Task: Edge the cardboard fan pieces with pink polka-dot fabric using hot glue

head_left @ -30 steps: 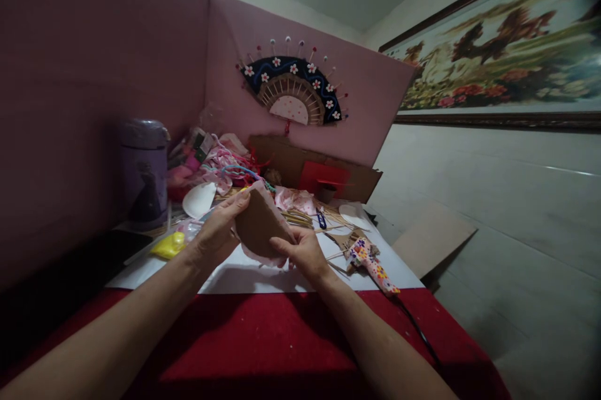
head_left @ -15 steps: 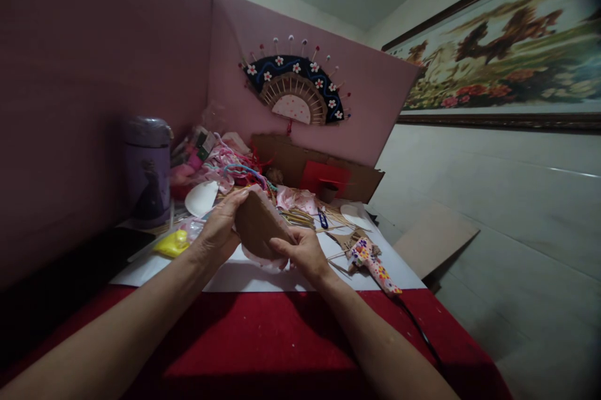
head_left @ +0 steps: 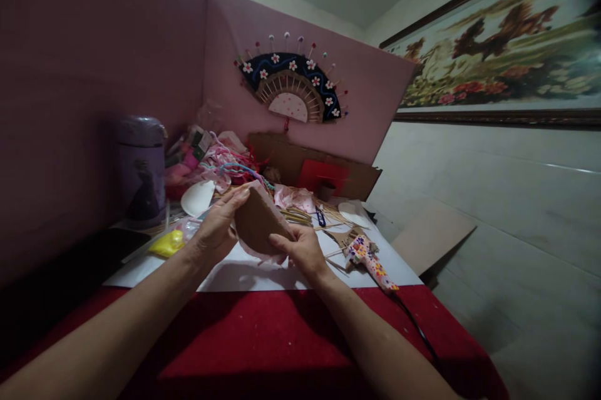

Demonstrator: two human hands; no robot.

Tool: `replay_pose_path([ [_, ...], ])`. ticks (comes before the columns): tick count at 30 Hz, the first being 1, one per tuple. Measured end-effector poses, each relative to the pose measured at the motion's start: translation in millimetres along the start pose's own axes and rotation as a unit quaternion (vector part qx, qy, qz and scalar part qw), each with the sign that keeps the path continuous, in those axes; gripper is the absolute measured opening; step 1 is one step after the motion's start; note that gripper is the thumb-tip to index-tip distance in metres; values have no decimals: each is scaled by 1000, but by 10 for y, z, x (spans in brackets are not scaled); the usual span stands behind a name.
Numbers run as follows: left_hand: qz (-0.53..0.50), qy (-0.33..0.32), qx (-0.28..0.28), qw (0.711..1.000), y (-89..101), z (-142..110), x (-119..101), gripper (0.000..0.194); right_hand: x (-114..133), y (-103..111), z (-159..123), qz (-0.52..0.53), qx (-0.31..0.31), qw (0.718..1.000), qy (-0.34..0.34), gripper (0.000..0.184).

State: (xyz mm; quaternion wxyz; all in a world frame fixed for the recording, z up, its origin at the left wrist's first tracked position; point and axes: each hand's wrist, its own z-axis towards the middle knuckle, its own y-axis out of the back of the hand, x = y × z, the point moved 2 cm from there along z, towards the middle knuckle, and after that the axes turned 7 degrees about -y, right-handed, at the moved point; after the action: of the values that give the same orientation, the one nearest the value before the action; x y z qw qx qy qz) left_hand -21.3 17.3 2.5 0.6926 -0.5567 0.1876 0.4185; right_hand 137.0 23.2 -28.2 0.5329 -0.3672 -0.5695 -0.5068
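Between my two hands is a half-round piece of brown cardboard (head_left: 260, 225), held up over the white sheet with its bare side toward me. Pale pink material shows along its edges. My left hand (head_left: 218, 225) grips the upper left corner, thumb on the near face. My right hand (head_left: 303, 253) pinches the lower right corner, with its thumb on the brown face and fingers behind. The far side of the cardboard is hidden. Right of my right hand lies a flower-patterned glue gun (head_left: 373, 262) with a black cord.
A purple flask (head_left: 141, 171) stands at the left near yellow clay in a bag (head_left: 168, 243). Craft knife (head_left: 321, 217), sticks and pink cloth (head_left: 294, 198) lie behind my hands. A decorated fan (head_left: 293, 77) hangs on the pink board. Red cloth (head_left: 263, 331) covers the front.
The view shifts slightly. The cardboard is turned a little, so less of its pink lower edge shows. Both hands keep their hold.
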Motion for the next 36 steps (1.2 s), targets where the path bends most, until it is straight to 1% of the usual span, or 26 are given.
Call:
replay_pose_path([
  [4,10,38,45,998,-31,-32,-17,29,1,12,-1,6,-4,1000,6,25],
  [6,-8,43,41,998,-17,-32,-6,24,-1,16,-3,8,-4,1000,10,24],
  [11,-37,31,20,999,8,-13,23,15,-8,18,2,28,1,999,26,23],
  [15,-46,18,12,999,-13,-11,14,15,-22,11,12,40,-1,999,27,25],
  [19,-44,21,23,999,-27,-14,9,17,-24,14,13,37,-2,999,28,26],
  [25,-31,29,44,998,-29,-34,-5,26,-26,25,19,37,4,999,23,28],
  [29,-12,36,68,997,-43,-67,-28,32,-34,23,31,47,9,999,19,29],
  [33,-9,55,85,995,-49,-91,-43,38,-37,21,39,56,10,998,20,29],
  [36,-17,83,120,989,-64,-115,-41,42,-36,18,42,73,12,997,25,29],
])
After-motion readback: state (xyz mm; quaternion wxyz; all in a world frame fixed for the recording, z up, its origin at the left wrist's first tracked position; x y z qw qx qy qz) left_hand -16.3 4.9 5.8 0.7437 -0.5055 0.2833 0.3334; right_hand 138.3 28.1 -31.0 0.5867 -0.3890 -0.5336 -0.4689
